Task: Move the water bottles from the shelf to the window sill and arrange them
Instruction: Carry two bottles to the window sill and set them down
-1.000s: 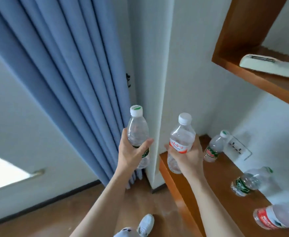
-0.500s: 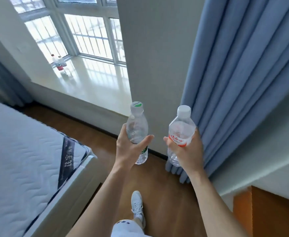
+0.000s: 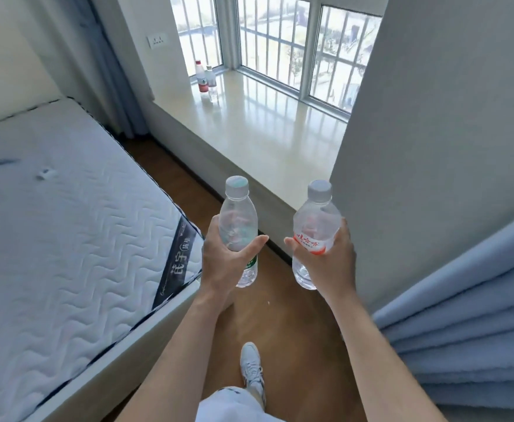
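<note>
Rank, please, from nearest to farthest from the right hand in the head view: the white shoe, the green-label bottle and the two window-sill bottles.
1. green-label bottle, in the left hand alongside.
2. white shoe, on the floor below.
3. two bottles, far left on the window sill.

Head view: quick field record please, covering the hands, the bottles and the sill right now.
left hand: grips green-label bottle, upright
right hand: grips red-label bottle, upright
window sill: ahead; neither held bottle on it yet
already on sill: two bottles standing side by side at the far left corner
mattress: to the left
</note>
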A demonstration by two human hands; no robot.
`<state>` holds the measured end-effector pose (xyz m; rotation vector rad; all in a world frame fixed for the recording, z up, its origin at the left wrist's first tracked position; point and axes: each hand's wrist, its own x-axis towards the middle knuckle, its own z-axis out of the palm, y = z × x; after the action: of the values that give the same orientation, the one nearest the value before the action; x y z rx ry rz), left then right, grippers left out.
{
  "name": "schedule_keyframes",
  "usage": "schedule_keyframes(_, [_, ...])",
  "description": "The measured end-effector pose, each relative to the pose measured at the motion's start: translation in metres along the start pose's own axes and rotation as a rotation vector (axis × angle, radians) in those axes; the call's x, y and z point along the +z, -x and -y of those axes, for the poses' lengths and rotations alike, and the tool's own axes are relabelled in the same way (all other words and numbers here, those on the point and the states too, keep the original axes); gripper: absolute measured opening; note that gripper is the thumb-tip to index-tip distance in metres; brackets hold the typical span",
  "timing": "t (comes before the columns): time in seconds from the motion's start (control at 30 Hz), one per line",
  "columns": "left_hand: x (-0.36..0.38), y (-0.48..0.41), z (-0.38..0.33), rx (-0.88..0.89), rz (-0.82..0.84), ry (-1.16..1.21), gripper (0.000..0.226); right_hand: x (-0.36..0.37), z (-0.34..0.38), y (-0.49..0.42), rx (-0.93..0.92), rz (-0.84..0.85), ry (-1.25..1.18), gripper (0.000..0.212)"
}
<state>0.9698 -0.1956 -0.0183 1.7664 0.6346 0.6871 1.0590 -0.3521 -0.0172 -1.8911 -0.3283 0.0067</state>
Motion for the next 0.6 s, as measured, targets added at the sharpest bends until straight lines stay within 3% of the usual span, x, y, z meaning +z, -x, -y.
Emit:
schedule_keyframes(0.37, [-0.014, -0.183, 0.024, -0.006, -0.076, -0.050, 0.056, 0.119, 0.017, -0.157, 0.055, 0.078, 0.016, 0.062])
schedule_keyframes(0.6, [-0.013, -0.254, 0.043, -0.039, -0.125, -0.072, 0.070, 0.170, 0.018, -0.227, 0.039, 0.154, -0.014, 0.060])
